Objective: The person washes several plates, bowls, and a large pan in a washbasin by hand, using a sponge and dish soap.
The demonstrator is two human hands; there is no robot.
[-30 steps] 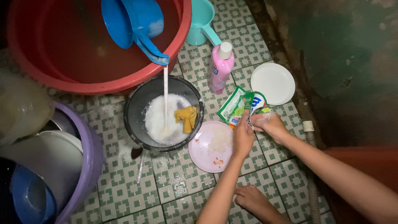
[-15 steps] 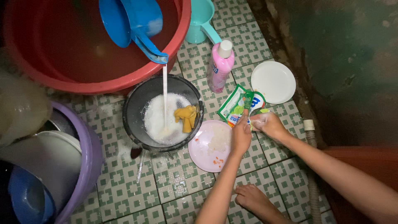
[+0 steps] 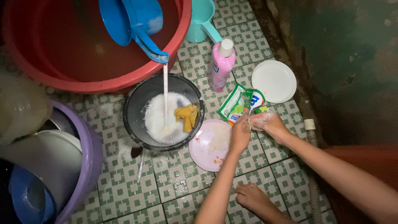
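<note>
Both hands work over the green-and-white patterned tile floor (image 3: 182, 182), low and right of centre. The left hand (image 3: 240, 135) pinches the lower edge of a green and white plastic soap sachet (image 3: 238, 103), its grip narrow with thumb and forefinger closed on the packet. The right hand (image 3: 269, 124) is closed in a loose fist around a small foamy item just beside the sachet; foam hides what it is. The sachet lies flat on the floor between a pink plastic bottle with a white cap (image 3: 219, 66) and a white round plate (image 3: 273, 81), touching neither clearly. Just below the sachet sits a pink round plate (image 3: 207, 153) bearing food scraps, with the left hand partly over its right rim. Left of that plate stands a dark round metal basin (image 3: 134, 112) holding foamy water and a yellow cloth (image 3: 186, 116). A thin stream of water falls into the basin from a blue plastic dipper (image 3: 137, 23), which rests in a large red plastic tub (image 3: 83, 83). A teal plastic scoop (image 3: 203, 18) stands beside the tub. A purple plastic basin (image 3: 89, 157) of dishes occupies the left edge. A bare foot (image 3: 253, 199) rests on the tiles below the hands.
</note>
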